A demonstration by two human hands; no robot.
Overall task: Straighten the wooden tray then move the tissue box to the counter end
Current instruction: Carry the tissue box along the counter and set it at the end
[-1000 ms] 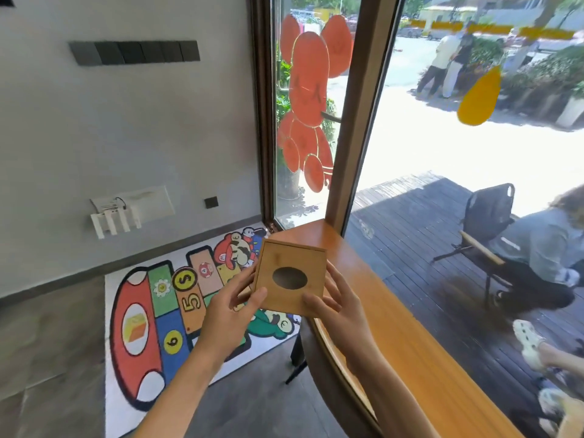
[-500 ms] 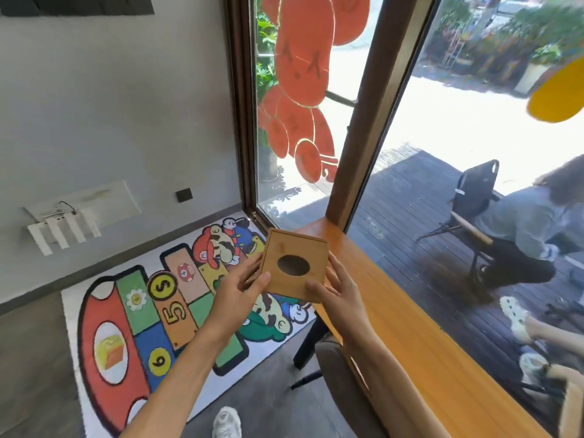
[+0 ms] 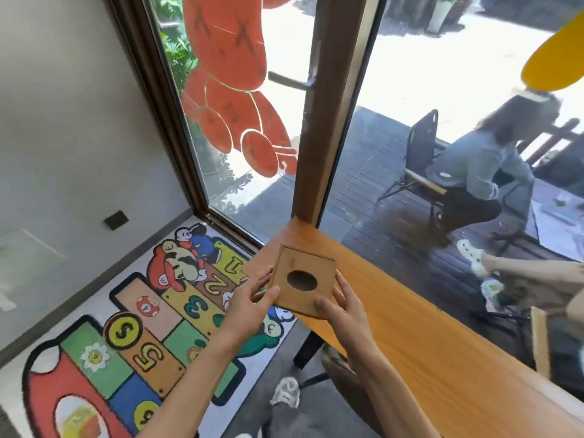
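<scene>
Nearest us, the left hand and right hand grasp the wooden tissue box by its sides, fingers clenched on it, at the worktop end. Below lies a play mat numbered 1, 2, 3, 5, with "$". Beyond stands the window post, the glass bearing an orange sticker.

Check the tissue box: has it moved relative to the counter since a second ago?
Yes. The tissue box, held in both hands, has gone toward the counter's far end by the window post, now over the wood.
</scene>
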